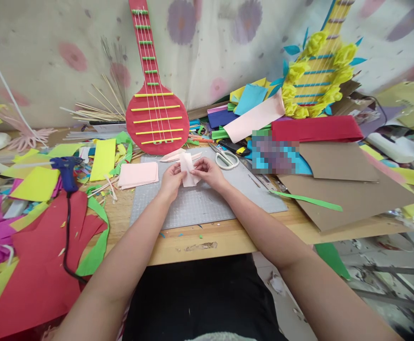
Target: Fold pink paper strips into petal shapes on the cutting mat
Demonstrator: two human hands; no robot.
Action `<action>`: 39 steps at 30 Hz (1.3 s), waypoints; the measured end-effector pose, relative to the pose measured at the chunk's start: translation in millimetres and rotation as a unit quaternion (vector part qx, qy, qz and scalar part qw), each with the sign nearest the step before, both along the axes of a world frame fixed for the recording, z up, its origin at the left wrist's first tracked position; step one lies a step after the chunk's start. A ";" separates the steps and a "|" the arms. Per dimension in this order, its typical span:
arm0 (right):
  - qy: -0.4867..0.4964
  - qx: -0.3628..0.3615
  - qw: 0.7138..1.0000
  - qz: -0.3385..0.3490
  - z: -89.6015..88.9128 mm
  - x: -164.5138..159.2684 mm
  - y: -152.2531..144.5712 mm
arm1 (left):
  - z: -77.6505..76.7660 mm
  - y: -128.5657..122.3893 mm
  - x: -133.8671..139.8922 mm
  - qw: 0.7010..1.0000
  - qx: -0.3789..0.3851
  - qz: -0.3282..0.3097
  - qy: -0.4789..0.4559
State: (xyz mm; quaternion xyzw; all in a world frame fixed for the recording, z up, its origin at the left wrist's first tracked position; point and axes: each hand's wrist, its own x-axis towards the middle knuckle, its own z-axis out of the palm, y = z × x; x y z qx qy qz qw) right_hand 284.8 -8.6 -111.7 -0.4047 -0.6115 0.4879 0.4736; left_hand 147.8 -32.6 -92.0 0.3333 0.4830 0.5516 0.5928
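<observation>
Between my two hands is a small folded piece of pale pink crepe paper [188, 171], held upright above the grey cutting mat [207, 203]. My left hand [172, 180] pinches its left edge, and my right hand [207, 171] grips the right edge with thumb and fingers. Left of my left hand lies a stack of pale pink paper rectangles [138, 175]. Thin pink paper strips [173, 155] rest just behind the hands. Scissors [227, 159] with white handles lie on the mat to the right of my right hand.
A red paper lute [157, 116] with yellow bars leans behind the mat; a yellow, flower-trimmed one [316, 78] stands back right. A blue glue gun [67, 173] and red paper [47, 251] are at left. Brown cardboard [348, 199] overhangs the right table edge.
</observation>
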 end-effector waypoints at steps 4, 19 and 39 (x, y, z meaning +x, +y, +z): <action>-0.075 0.033 0.994 -0.075 5.8 8.1 -1.2 | -0.9 0.9 -2.2 0.997 0.018 0.057 0.056; -0.252 0.077 0.951 -0.161 3.5 29.4 6.5 | -7.7 -2.2 -7.6 0.885 0.154 -0.050 0.437; -0.368 0.220 0.903 -0.025 10.0 33.2 -3.3 | -7.9 -3.7 -4.4 0.722 0.264 -0.129 0.627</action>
